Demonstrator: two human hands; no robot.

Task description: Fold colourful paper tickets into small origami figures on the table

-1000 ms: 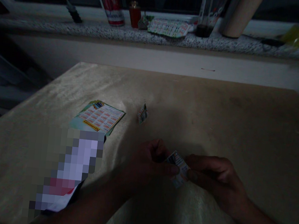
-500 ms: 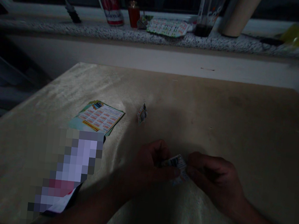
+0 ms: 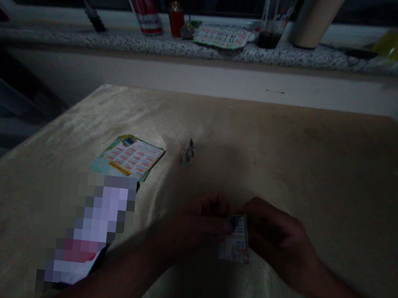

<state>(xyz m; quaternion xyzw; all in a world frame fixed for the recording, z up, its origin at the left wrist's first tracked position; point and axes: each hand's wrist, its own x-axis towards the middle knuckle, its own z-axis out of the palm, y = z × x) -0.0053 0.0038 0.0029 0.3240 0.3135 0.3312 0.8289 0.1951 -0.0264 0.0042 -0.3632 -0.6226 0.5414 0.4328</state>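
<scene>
A small printed paper piece (image 3: 234, 245) hangs between my hands over the lower middle of the table. My left hand (image 3: 201, 223) pinches its upper left part, the thumb lying on top. At its right edge is my right hand (image 3: 279, 233), its fingers curled against or behind the paper; the thumb's contact is dim. A small folded paper piece (image 3: 188, 152) stands on the table beyond my left hand. Further left lies a stack of printed cards (image 3: 134, 156), green at the edges.
A pixelated, phone-like object (image 3: 94, 228) lies left of my left forearm on the pale table (image 3: 326, 157). On the speckled windowsill (image 3: 124, 44) behind stand a red can (image 3: 145, 10), a small red bottle (image 3: 176, 19), a crumpled packet (image 3: 221, 36) and a cup with dark liquid (image 3: 268, 38).
The paper between my hands has turned and shows more of its printed face, hanging lower. My right hand has shifted slightly left and up at the fingertips.
</scene>
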